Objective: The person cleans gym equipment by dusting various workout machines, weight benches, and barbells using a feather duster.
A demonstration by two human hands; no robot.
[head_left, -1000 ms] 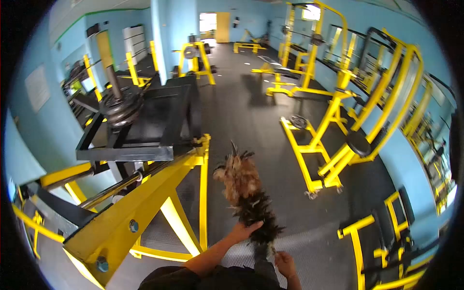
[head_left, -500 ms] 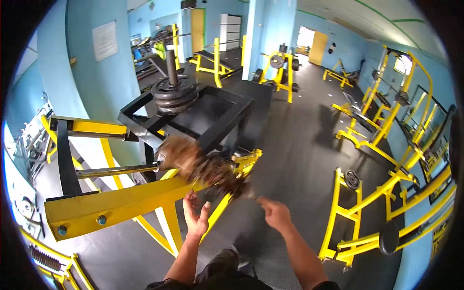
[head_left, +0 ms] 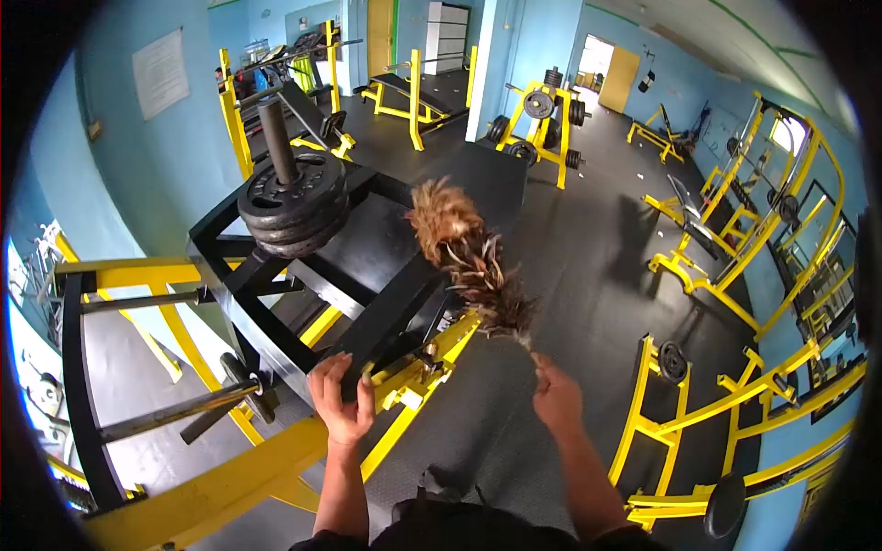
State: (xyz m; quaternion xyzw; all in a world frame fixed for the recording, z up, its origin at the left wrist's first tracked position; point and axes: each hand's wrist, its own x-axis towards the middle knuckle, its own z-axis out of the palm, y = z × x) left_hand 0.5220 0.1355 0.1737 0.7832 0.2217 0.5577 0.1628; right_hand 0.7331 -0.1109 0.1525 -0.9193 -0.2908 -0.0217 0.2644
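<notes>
My right hand (head_left: 557, 395) is closed round the thin handle end of a feather duster (head_left: 473, 266). The duster's brown and tan feathers point up and to the left, in front of the black frame of a machine (head_left: 395, 317). My left hand (head_left: 341, 399) holds nothing, its fingers apart, near the yellow beam (head_left: 230, 468) and the frame's lower edge. Black weight plates (head_left: 296, 207) are stacked round an upright post on the frame, left of the duster.
Chrome bars (head_left: 179, 410) stick out at the left. A plate rack (head_left: 542, 119) stands farther back. Yellow machines (head_left: 661, 404) line the right side, and dark floor (head_left: 579, 266) runs between them. A doorway is at the back.
The view has turned left and come nearer the plate stack. My left hand has let go of the duster's feathers, and the duster has swung over beside the black frame.
</notes>
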